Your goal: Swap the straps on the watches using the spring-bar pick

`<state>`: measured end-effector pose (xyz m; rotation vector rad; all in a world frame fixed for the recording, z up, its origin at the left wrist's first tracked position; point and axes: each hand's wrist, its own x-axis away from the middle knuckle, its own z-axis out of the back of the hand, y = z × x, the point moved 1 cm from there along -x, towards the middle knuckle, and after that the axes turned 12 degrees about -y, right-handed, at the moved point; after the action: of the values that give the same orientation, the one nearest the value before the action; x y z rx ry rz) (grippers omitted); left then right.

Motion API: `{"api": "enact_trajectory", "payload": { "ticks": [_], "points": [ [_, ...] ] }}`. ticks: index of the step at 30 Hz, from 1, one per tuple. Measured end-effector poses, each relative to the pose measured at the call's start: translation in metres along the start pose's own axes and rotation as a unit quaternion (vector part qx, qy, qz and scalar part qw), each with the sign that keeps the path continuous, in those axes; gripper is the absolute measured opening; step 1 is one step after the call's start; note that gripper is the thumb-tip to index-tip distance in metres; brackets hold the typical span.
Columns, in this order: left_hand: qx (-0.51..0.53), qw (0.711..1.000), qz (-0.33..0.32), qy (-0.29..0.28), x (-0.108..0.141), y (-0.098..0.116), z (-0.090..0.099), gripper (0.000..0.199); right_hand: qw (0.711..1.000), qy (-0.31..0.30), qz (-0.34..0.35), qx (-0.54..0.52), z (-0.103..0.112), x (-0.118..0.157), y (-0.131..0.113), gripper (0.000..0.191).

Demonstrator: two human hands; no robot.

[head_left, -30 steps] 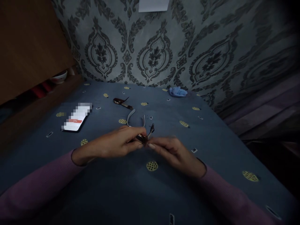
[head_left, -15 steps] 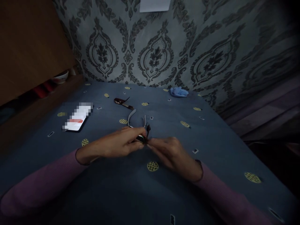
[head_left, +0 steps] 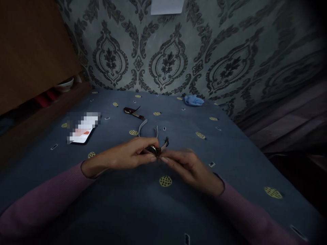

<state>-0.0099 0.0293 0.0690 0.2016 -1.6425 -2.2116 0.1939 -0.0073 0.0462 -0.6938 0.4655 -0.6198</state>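
Observation:
My left hand [head_left: 130, 153] holds a wristwatch [head_left: 152, 149] with a dark round face between thumb and fingers. One strap end [head_left: 165, 142] of this watch sticks up and to the right. My right hand [head_left: 187, 166] is closed in a pinch at the watch's right edge, beside the strap joint; what lies between its fingertips is too small to tell. Just behind my left hand lies a plier-like tool [head_left: 142, 127] with two curved grey handles, its head hidden. Beyond it another watch [head_left: 133, 112] with a brown strap rests on the table.
A phone [head_left: 85, 131] with a lit screen lies at the left of the blue patterned tablecloth [head_left: 122, 204]. A crumpled blue cloth or bag [head_left: 194, 100] is near the wall. On the left, a bowl [head_left: 65, 85] stands in a wooden shelf [head_left: 30, 44].
The watch has tilted in my left hand, so more of its face shows. Its strap end has swung to the right. My right fingertips have shifted slightly at the watch's edge.

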Motion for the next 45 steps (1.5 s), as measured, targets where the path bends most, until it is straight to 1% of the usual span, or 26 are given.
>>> {"api": "enact_trajectory", "payload": {
  "ticks": [4,6,9,12,15,18,24,29,33,37,41,45],
  "points": [
    [-0.012,1.000,0.024,0.001,0.0017,-0.0032,0.0000,0.007,0.998,0.034,0.055,0.019,-0.0053,-0.0025,0.0001,0.024],
    [-0.015,1.000,0.022,0.005,0.0021,-0.0030,0.0000,0.007,0.996,0.050,0.063,0.026,-0.0066,-0.0032,0.0001,0.022],
    [-0.007,1.000,0.012,0.014,0.0012,-0.0005,-0.0001,0.008,0.997,0.051,0.039,0.036,-0.0064,-0.0028,0.0002,0.023],
    [0.033,0.999,0.002,0.018,-0.0004,0.0017,-0.0003,0.009,0.998,0.052,0.021,0.038,-0.0046,-0.0012,0.0004,0.025],
    [0.070,0.997,0.012,0.016,-0.0010,0.0013,-0.0005,0.012,0.998,0.055,0.011,0.029,-0.0028,0.0002,0.0008,0.026],
    [0.081,0.996,0.017,0.016,-0.0006,-0.0010,-0.0009,0.014,0.999,0.047,0.005,0.022,-0.0013,0.0010,0.0008,0.025],
    [0.063,0.998,0.015,0.019,0.0000,-0.0042,-0.0017,0.012,0.999,0.033,0.004,0.031,-0.0002,0.0008,-0.0004,0.025],
    [0.043,0.999,0.023,0.015,-0.0001,-0.0004,-0.0016,0.012,0.998,0.045,0.005,0.051,-0.0016,0.0007,0.0007,0.027],
    [0.027,0.999,0.015,0.023,-0.0002,0.0014,-0.0014,0.009,0.997,0.045,-0.001,0.058,-0.0017,0.0016,0.0006,0.028],
    [0.012,0.999,0.016,0.025,0.0000,0.0022,-0.0012,0.008,0.997,0.057,-0.001,0.060,-0.0025,0.0003,-0.0002,0.028],
    [0.014,0.999,0.032,0.031,0.0009,0.0018,0.0011,0.008,0.997,0.065,0.004,0.039,-0.0031,-0.0023,0.0002,0.022],
    [0.018,0.999,0.033,0.033,0.0015,-0.0002,0.0032,0.010,0.998,0.060,-0.011,0.003,-0.0020,-0.0033,-0.0003,0.019]
  ]
}}
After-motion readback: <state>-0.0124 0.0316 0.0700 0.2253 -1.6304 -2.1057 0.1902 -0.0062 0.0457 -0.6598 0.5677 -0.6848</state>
